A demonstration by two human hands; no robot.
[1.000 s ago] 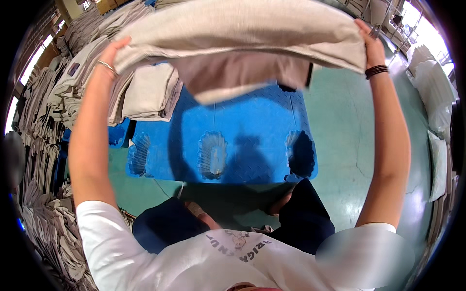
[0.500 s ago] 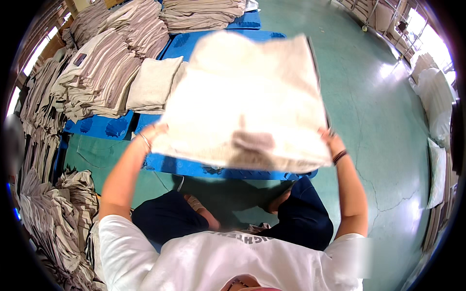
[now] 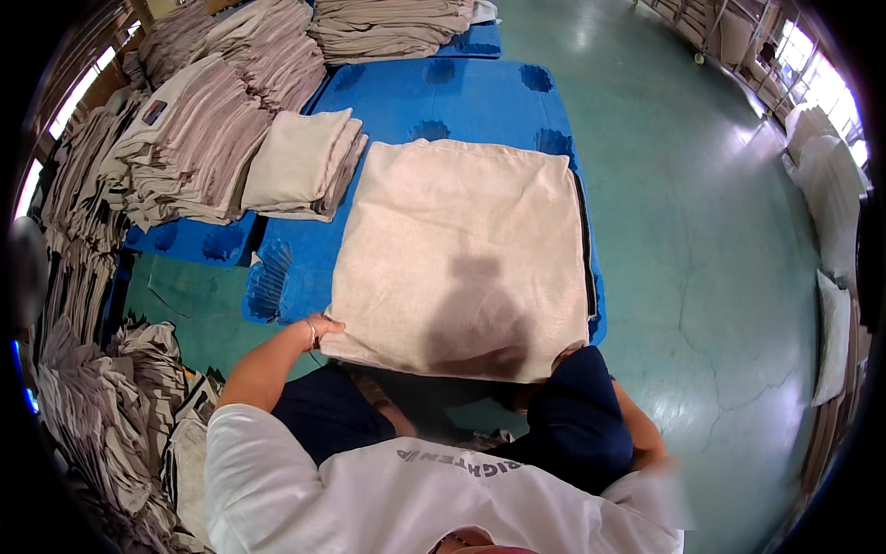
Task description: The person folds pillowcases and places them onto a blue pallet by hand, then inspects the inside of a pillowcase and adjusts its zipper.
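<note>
Two hands of mine are at the near corners of a beige cloth cover (image 3: 443, 231), which lies spread almost flat on the blue pallet (image 3: 480, 100) in front of me, its near edge reaching over the pallet's near side toward my legs. My left hand (image 3: 325, 328) pinches the near left corner, the thumb lying on top of the fabric, and a thin bracelet (image 3: 312, 334) circles that wrist. My right hand (image 3: 564, 355) is at the near right corner, mostly hidden behind my right knee in navy trousers (image 3: 591, 415); only a bit of the fingers shows, so I cannot tell whether they grip the cloth or just touch it. A black strip (image 3: 585, 245) runs down the cover's right side, close to the pallet's right edge. A dark shadow (image 3: 475, 319) falls across the near half of the fabric, and shallow wrinkles cross its upper right part. Just left of the cover sits a small folded pile (image 3: 295, 164) of similar cloth, and beyond that a taller leaning stack (image 3: 198, 152) with a small dark rectangular thing (image 3: 155, 113) on its top. Crumpled fabric (image 3: 111, 425) heaps up at my lower left. To my right stretches the green floor (image 3: 715, 249), with translucent plastic wrapping (image 3: 824, 194) and a white bag (image 3: 833, 337) along its far side.
</note>
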